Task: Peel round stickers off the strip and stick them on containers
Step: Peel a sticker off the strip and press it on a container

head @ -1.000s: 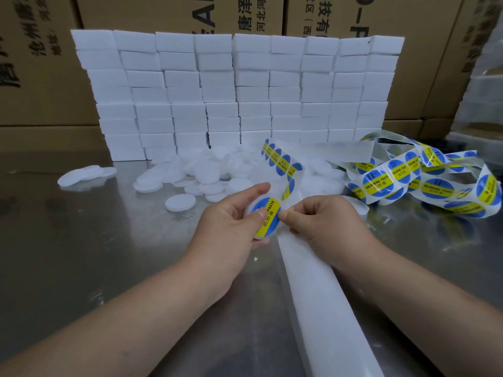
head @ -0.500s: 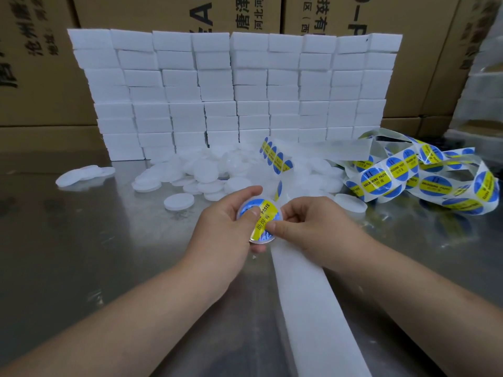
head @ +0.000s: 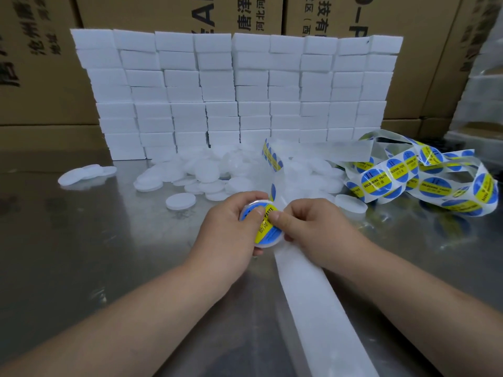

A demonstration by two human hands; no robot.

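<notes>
Centre frame: left hand grips the seemingly light, rigid container by its rim; right hand pinches the flimsy sticker down.

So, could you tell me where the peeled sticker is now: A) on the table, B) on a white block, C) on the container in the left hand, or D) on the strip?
C: the sticker lies flat on the container that the left hand grips, with the thumb of the right hand pressing on it.

Sticker now smoothed onto container — right hand thumb pressing, apparently flat.
</notes>
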